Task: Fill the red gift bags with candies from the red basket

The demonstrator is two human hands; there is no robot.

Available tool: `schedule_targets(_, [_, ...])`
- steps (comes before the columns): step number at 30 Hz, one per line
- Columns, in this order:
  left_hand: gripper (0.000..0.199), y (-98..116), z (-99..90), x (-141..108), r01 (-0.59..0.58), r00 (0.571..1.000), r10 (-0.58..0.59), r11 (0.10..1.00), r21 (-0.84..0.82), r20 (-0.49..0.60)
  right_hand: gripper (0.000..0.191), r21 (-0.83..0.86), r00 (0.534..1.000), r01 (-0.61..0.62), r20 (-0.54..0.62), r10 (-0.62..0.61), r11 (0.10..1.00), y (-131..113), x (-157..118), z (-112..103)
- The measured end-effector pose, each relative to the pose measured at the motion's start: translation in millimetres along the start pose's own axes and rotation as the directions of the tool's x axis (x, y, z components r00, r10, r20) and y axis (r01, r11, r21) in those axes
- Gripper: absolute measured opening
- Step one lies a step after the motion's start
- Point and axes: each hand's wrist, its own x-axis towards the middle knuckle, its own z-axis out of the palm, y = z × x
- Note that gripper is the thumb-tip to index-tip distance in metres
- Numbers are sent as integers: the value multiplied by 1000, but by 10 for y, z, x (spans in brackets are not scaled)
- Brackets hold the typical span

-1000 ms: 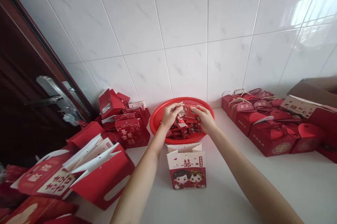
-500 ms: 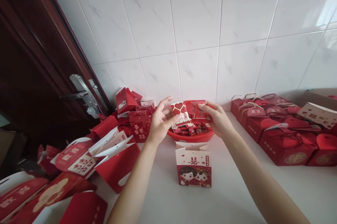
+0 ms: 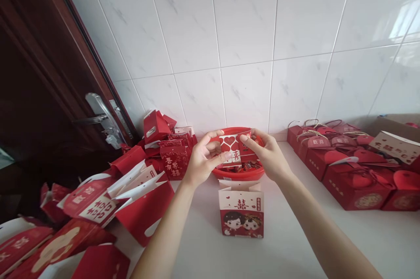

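Between thumb and fingers, my left hand (image 3: 204, 156) grips a small white packet with red hearts (image 3: 230, 151). My right hand (image 3: 269, 153) pinches a red packet with dark lettering (image 3: 246, 148), whose left edge meets the heart packet. Both packets are held up over a red plastic basket (image 3: 238, 176) of wrapped sweets (image 3: 250, 166), hiding part of it. In front of the basket stands a red and cream gift box (image 3: 242, 213), upright with its top open, printed with two cartoon figures.
Red gift boxes (image 3: 141, 213) lie and stand in a jumble at left, near a dark door with a metal handle (image 3: 98, 115). Closed red boxes with cord handles (image 3: 357, 183) line the right side, by a cardboard carton (image 3: 398, 122). A tiled wall (image 3: 246, 43) rises behind the white tabletop (image 3: 288, 235).
My hands have drawn closer together, so the two packets that were apart now meet or overlap. The gift box has stayed in place.
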Motion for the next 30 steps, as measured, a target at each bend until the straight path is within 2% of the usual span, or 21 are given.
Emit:
schedule_targets(4, [55, -15, -8, 0, 2, 1000, -1, 999, 38, -29, 43, -16, 999, 17, 51, -16, 1000, -27, -26, 31])
schedule_targets(9, [51, -31, 5, 0, -12, 1000, 12, 998, 68, 2, 42, -42, 997, 0, 79, 3, 999, -27, -28, 34])
schedule_targets(19, [55, -24, -15, -12, -12, 1000, 11, 993, 120, 10, 34, -13, 999, 51, 19, -51, 999, 11, -20, 7])
schedule_targets(24, [44, -21, 4, -6, -13, 999, 16, 995, 102, -35, 37, 1, 999, 38, 22, -38, 999, 17, -16, 2])
schedule_targets(27, [39, -12, 5, 12, -66, 992, 72, 996, 65, -103, 38, 19, 999, 30, 27, -30, 999, 16, -19, -12])
schedule_targets(30, [36, 3, 0, 35, -44, 989, 23, 989, -144, -145, 35, 65, 999, 15, 37, -17, 998, 14, -17, -39])
